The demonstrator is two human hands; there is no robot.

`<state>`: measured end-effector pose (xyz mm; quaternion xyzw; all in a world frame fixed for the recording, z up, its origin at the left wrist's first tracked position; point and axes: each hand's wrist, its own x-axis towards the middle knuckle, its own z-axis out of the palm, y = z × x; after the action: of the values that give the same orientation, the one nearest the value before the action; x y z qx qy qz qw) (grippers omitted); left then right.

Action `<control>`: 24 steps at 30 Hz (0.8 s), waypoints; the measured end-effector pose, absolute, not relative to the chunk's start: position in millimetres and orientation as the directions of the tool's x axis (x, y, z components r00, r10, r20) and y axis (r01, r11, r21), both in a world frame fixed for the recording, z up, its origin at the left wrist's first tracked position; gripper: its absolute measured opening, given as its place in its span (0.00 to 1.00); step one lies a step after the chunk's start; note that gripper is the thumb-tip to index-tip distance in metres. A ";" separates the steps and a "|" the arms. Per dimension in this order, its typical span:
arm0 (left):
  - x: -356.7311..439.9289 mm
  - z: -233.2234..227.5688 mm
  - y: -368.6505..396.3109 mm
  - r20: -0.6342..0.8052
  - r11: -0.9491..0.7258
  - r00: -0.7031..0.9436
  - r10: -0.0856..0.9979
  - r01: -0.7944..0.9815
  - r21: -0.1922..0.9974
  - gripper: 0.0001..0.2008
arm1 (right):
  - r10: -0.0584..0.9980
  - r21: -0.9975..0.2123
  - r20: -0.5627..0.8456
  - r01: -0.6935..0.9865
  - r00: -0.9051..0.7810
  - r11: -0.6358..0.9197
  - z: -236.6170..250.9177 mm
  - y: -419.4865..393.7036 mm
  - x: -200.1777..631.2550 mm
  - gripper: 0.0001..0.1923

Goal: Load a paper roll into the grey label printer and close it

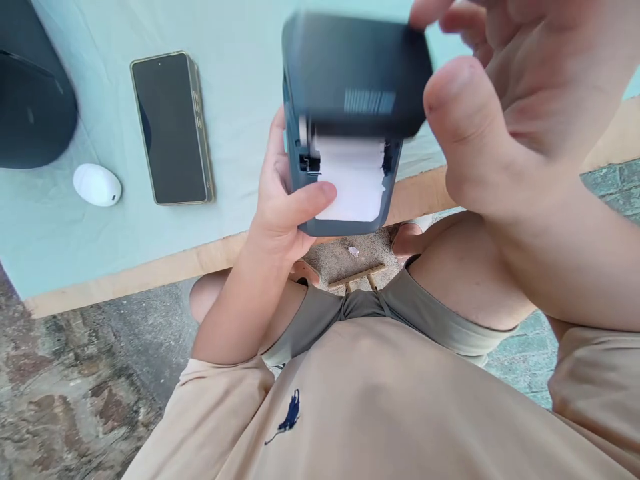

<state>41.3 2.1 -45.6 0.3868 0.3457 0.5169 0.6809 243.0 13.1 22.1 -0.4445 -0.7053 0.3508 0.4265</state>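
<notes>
The left hand grips the small printer above the table edge, steadying it so the right hand's loosely curled fingers can tilt its lid over the paper roll.

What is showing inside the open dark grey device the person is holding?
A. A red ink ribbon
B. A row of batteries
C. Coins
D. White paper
D: with the lid lifted by the right hand, white paper fills the open body of the device, which the left hand grips from the side.
</notes>
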 end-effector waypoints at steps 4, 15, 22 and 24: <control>40.5 -53.8 2.3 -0.054 0.163 0.240 0.969 -0.462 0.872 0.43 | 0.869 -0.734 0.369 0.469 -0.330 0.491 24.1 15.6 237.9 0.18; 44.5 -10.0 -1.0 -0.091 0.250 0.355 0.930 -0.432 0.867 0.21 | 0.804 -0.891 0.213 0.228 -0.555 0.393 18.8 25.4 234.2 0.33; 48.8 -37.0 -1.4 0.052 0.112 0.298 0.953 -0.507 0.855 0.25 | 0.820 -0.880 0.236 0.244 -0.521 0.408 16.1 24.0 238.1 0.30; 47.7 -37.1 -2.5 0.021 0.088 0.246 0.969 -0.421 0.903 0.29 | 0.820 -0.941 0.226 0.101 -0.525 0.324 11.6 26.8 239.6 0.32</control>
<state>47.7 -2.5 -37.1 0.4267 0.3209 0.5236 0.6639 239.6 26.8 11.6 -0.3178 -0.7250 0.4868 0.3693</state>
